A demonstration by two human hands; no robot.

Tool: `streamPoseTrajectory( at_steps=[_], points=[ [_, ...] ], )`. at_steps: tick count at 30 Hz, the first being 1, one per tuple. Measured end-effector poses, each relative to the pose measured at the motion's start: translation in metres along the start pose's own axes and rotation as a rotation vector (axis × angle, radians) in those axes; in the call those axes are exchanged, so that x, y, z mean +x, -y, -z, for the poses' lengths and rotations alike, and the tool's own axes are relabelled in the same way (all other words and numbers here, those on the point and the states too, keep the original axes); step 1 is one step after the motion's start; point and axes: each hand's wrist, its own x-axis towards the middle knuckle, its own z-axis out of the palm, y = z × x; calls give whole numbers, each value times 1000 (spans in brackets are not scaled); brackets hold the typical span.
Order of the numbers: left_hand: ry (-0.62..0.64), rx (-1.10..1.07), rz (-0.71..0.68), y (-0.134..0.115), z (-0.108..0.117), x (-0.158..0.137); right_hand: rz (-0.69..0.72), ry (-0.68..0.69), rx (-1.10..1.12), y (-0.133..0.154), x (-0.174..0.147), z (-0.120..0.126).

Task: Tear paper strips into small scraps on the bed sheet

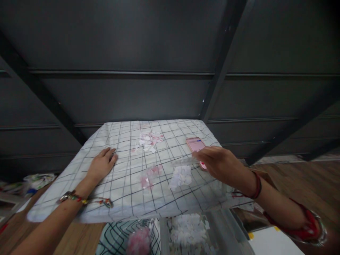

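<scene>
My left hand [103,163] rests on the white checked tablecloth [122,187], palm down with its fingers apart and nothing plainly held. My right hand [217,161] is closed in a pinch on the edge of a clear plastic bag [186,162], over the right side of the table. White paper-like pieces [181,177] show by the bag; I cannot tell whether they lie inside it or beneath it. Partly hidden by my right hand is a phone [195,144] in a pink case. Left of the white pieces is a clear packet with pink bits [150,177].
Farther back lies a loose pile of white and pink pieces [150,139]. Below the table's front edge, a clear bin [228,230] holds many white pieces, beside a pink bundle [139,242] on patterned cloth. A dark panelled wall [127,97] stands behind the table.
</scene>
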Motion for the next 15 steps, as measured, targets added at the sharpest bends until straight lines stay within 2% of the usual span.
streamPoseTrajectory(
  at_steps=[3,7,15],
  points=[
    [2,-6,-3,0,-1,0,87,-110,39,1,-13,8],
    [-6,-28,3,0,-1,1,165,-119,62,0,-22,14],
    [23,-59,15,-3,1,1,240,-83,103,8,7,2]
  ],
)
